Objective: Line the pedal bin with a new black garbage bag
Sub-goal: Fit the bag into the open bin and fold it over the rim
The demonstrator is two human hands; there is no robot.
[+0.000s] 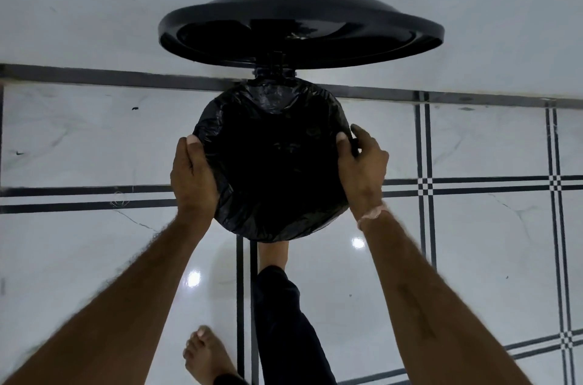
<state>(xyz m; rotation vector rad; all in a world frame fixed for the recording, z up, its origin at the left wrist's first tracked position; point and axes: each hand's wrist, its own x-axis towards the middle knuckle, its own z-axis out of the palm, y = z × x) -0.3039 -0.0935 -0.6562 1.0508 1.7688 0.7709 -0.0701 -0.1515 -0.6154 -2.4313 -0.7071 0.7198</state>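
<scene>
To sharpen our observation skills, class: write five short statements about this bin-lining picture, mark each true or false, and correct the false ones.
1. The lid of the pedal bin is raised open. True.
2. The black bag is folded over the rim. True.
3. Only one of the hands touches the bag. False: the left hand and the right hand grip it on opposite sides.
4. The floor is bare wood. False: the floor is pale glossy tile with dark lines.
5. A bare foot stands on the floor. True.
</scene>
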